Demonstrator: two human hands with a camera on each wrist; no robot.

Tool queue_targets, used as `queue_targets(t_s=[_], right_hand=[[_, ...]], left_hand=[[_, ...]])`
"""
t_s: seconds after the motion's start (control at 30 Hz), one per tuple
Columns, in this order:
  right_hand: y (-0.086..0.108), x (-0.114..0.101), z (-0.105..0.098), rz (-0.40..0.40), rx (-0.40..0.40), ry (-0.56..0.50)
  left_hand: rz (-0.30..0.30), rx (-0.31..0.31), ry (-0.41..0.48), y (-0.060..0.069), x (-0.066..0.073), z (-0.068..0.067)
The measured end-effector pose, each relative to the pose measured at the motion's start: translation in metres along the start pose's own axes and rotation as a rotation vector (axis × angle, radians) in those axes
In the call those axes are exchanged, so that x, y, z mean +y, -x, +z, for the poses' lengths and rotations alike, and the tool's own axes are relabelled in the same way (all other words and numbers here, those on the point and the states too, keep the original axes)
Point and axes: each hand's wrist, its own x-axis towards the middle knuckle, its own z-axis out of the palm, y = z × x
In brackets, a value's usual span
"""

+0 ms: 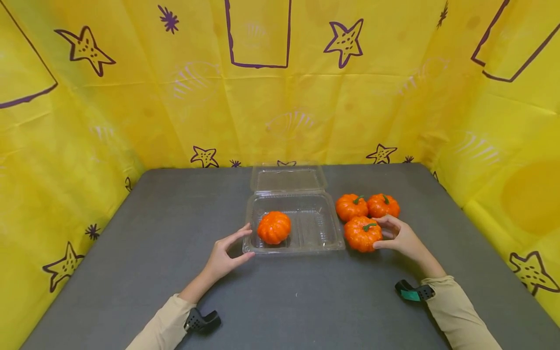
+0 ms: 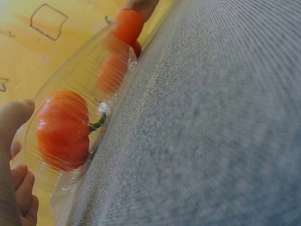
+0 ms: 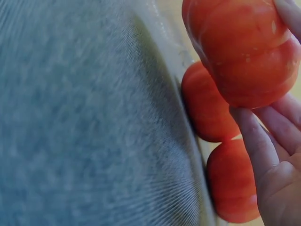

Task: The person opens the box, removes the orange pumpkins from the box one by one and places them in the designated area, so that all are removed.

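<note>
A clear plastic clamshell box lies with its lid folded back, away from the person. Inside, on its left, is a small orange pumpkin; the left wrist view shows that pumpkin's green stem on the side towards the table. At the box's left front corner is the left hand, thumb and fingers spread apart; firm contact is unclear. On the right, the right hand holds another pumpkin between thumb and fingers. It looks raised off the table in the right wrist view.
Two more pumpkins, one on the left and one on the right, stand just behind the held one, right of the box. The transparent lid reaches nearly to the grey table's back edge. Yellow patterned cloth walls the table's back and sides.
</note>
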Motion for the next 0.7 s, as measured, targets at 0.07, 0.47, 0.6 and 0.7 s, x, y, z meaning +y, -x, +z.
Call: queue_targets(t_s=[0.07, 0.47, 0.6, 0.7], right_hand=[[0.0006, 0.0024, -0.0003, 0.004, -0.005, 0.004], [0.0041, 0.0089, 0.0009, 0.063, -0.001, 0.045], [0.0030, 0.0066, 0.0035, 0.095, 0.002, 0.072], [0.0020, 0.0059, 0.0050, 0.118, 0.005, 0.083]], left_hand=[[0.005, 0.002, 0.002, 0.0003, 0.0002, 0.0002], [-0.003, -0.010, 0.002, 0.0008, -0.0007, -0.0006], [-0.006, -0.007, -0.002, 0.0008, -0.0014, -0.0003], [-0.001, -0.003, 0.001, 0.0012, -0.0023, 0.0000]])
